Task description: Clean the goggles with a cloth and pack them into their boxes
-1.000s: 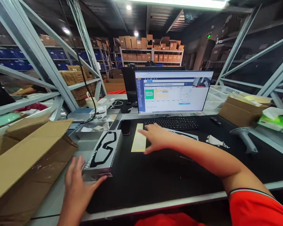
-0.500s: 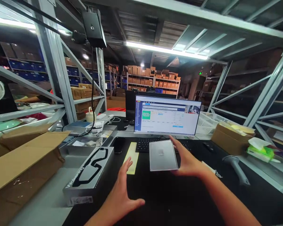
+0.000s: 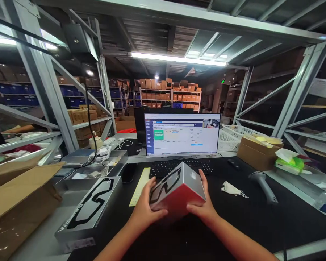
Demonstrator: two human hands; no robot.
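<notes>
Both my hands hold a grey box [image 3: 194, 181] above the black desk mat, in front of the keyboard [image 3: 163, 168]. Its near side is red, and a black outline like a pair of goggles is printed on its left face. My left hand [image 3: 146, 206] grips the left end, thumb on the red side. On the other end, my right hand [image 3: 205, 201] is closed with its fingers along the grey face. A similar silver box [image 3: 89, 206] with a goggle outline lies on the left. Beside my left hand is a yellow paper strip [image 3: 139, 186].
A monitor [image 3: 182, 134] stands behind the keyboard. To the right are a crumpled white piece [image 3: 230, 188], a barcode scanner [image 3: 264, 186], a mouse [image 3: 233, 164], a cardboard box [image 3: 256, 154] and a tissue pack [image 3: 290, 161]. At left are an open carton [image 3: 24, 195] and a phone [image 3: 129, 173].
My left hand has moved in and taken hold of the box, which my right hand alone held before. The box has turned, showing its printed face and red side. The view has shifted right.
</notes>
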